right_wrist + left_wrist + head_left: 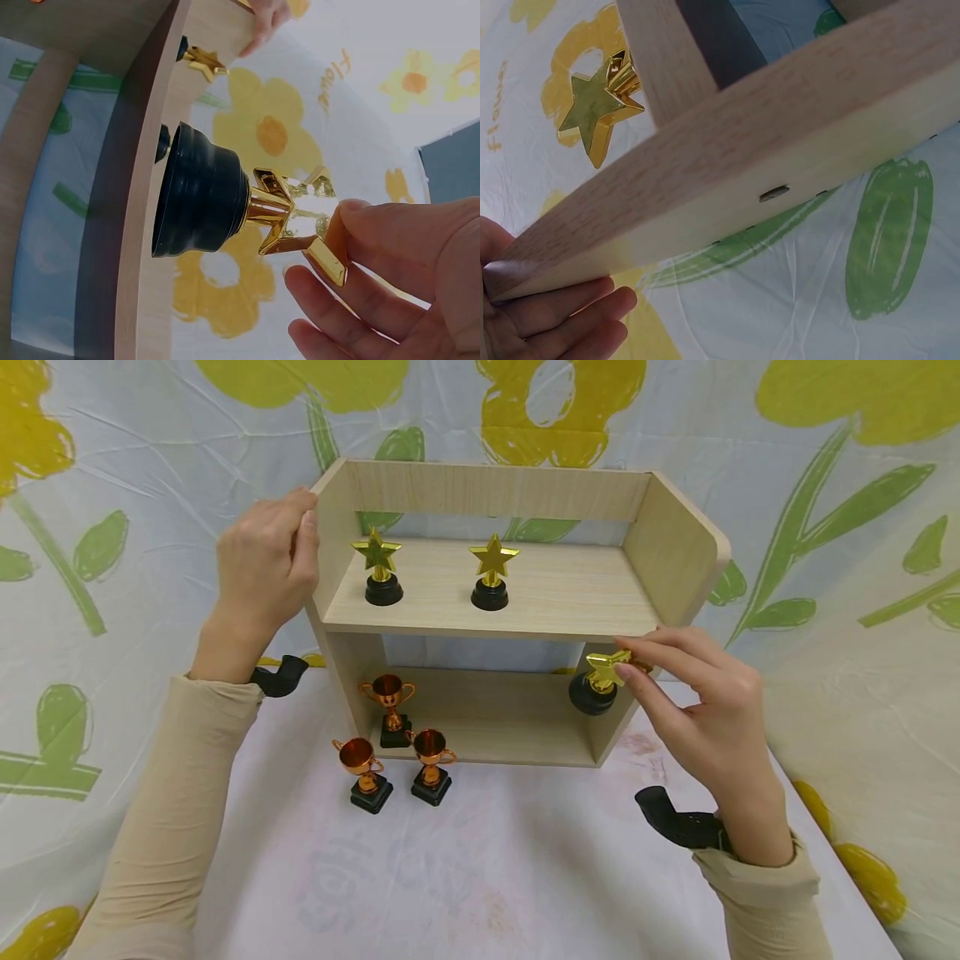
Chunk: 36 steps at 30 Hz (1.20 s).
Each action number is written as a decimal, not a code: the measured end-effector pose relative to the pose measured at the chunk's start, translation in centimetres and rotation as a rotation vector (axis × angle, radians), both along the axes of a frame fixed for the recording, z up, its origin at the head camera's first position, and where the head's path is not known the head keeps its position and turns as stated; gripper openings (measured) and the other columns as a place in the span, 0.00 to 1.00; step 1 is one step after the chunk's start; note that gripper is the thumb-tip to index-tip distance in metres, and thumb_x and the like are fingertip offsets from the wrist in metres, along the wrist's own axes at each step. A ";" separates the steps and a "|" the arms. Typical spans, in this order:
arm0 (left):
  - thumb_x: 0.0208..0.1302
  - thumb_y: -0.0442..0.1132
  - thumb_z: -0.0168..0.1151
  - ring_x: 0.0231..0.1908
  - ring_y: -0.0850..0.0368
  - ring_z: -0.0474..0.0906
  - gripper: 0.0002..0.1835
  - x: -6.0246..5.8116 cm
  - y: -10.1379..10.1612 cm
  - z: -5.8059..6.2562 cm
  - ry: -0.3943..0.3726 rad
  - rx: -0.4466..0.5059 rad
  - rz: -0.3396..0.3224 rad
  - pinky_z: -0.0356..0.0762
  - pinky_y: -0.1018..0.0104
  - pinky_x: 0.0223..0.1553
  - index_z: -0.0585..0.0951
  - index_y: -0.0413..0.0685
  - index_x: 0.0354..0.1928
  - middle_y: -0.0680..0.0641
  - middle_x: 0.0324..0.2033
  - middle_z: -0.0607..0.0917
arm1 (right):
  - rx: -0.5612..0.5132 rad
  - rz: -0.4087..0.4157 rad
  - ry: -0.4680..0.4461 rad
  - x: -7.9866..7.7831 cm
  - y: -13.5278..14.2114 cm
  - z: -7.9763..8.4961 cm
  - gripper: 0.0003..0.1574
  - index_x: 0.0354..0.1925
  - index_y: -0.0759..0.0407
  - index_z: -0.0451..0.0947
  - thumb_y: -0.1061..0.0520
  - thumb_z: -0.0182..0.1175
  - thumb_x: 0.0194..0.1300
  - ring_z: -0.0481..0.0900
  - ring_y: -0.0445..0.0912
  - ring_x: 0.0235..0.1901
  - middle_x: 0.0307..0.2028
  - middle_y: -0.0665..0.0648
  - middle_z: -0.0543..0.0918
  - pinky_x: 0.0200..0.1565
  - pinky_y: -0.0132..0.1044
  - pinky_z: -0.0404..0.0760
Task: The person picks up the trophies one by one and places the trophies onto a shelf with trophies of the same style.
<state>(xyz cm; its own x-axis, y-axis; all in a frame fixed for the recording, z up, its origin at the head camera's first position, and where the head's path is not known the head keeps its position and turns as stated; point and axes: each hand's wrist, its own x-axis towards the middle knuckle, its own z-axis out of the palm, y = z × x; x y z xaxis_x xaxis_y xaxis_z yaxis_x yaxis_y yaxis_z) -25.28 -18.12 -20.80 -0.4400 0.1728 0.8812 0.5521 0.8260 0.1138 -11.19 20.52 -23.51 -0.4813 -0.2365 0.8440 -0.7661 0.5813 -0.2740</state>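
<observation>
My right hand (701,710) pinches a gold star trophy (604,670) by its star, between thumb and fingers. In the right wrist view its black base (199,191) hangs by the shelf board's edge. My left hand (266,556) grips the top of the left side panel of a light wooden shelf (487,633), with thumb and fingers on either side in the left wrist view. Two more star trophies, one on the left (381,568) and one near the middle (491,573), stand upright on the upper board.
One copper cup trophy (392,710) stands at the lower compartment's left. Two more, a left one (365,774) and a right one (432,767), stand on the white tablecloth (480,860) before the shelf. A flower-printed cloth (847,635) hangs behind.
</observation>
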 end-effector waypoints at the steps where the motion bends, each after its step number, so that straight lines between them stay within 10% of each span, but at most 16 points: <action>1: 0.68 0.41 0.43 0.40 0.39 0.80 0.19 0.0 0.0 0.0 -0.002 0.000 0.001 0.74 0.41 0.37 0.82 0.38 0.43 0.43 0.46 0.84 | 0.002 -0.001 0.000 0.0 0.0 0.0 0.21 0.41 0.67 0.84 0.75 0.67 0.44 0.75 0.40 0.36 0.34 0.61 0.83 0.41 0.24 0.70; 36: 0.67 0.41 0.43 0.42 0.39 0.80 0.19 -0.1 -0.1 -0.1 0.004 0.011 0.006 0.75 0.41 0.40 0.82 0.39 0.45 0.44 0.48 0.84 | 0.032 -0.006 0.001 -2.0 0.7 2.0 0.17 0.40 0.65 0.85 0.72 0.66 0.48 0.76 0.37 0.35 0.33 0.59 0.84 0.37 0.25 0.69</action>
